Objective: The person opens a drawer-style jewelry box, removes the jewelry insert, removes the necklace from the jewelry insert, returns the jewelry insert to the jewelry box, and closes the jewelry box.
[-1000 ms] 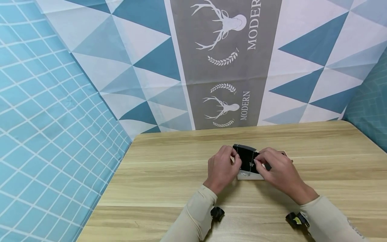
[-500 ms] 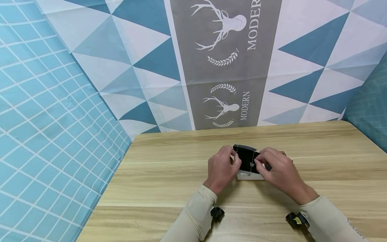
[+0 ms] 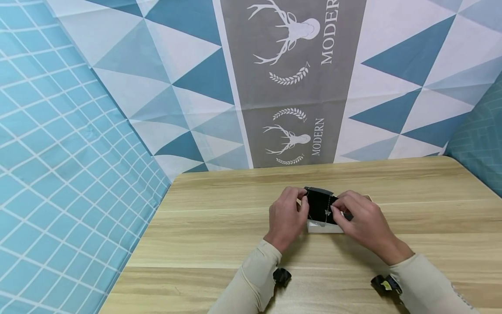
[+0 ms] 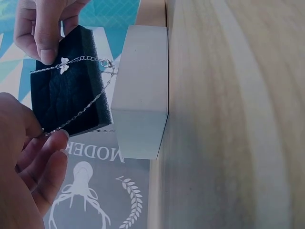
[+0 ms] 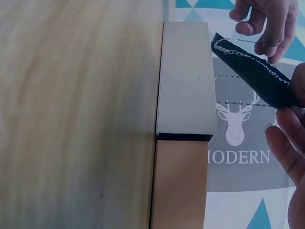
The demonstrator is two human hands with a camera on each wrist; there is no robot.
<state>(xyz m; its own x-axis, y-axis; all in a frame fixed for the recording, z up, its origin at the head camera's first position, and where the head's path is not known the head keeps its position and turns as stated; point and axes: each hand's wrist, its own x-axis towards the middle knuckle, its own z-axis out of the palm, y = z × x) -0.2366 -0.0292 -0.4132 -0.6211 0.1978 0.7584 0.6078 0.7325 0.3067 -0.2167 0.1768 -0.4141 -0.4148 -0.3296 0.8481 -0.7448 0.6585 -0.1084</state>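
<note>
A thin black pad (image 3: 318,206) with a foam edge is held tilted above a white box (image 3: 323,228). A silver chain (image 4: 88,106) runs round the pad and hangs loose beside it; the left wrist view shows its clasp and a small butterfly charm (image 4: 64,66). My left hand (image 3: 285,213) pinches the chain at the pad's left edge, fingertips close against the black face. Opposite it, my right hand (image 3: 361,218) grips the pad's right edge, thumb on the front beside the charm. The other fingers of this hand hide part of the pad.
In the right wrist view, a brown box part (image 5: 181,186) lies at the end of the white box. Both rest on a wood-grain table (image 3: 219,244). Patterned cloth (image 3: 290,96) stands behind the table's far edge. Each wrist carries a black camera mount (image 3: 281,278).
My left fingers have shifted slightly up at the pad's upper left corner, with the index finger reaching further across it. The pad has moved a little to the right. My right hand stays nearly still.
</note>
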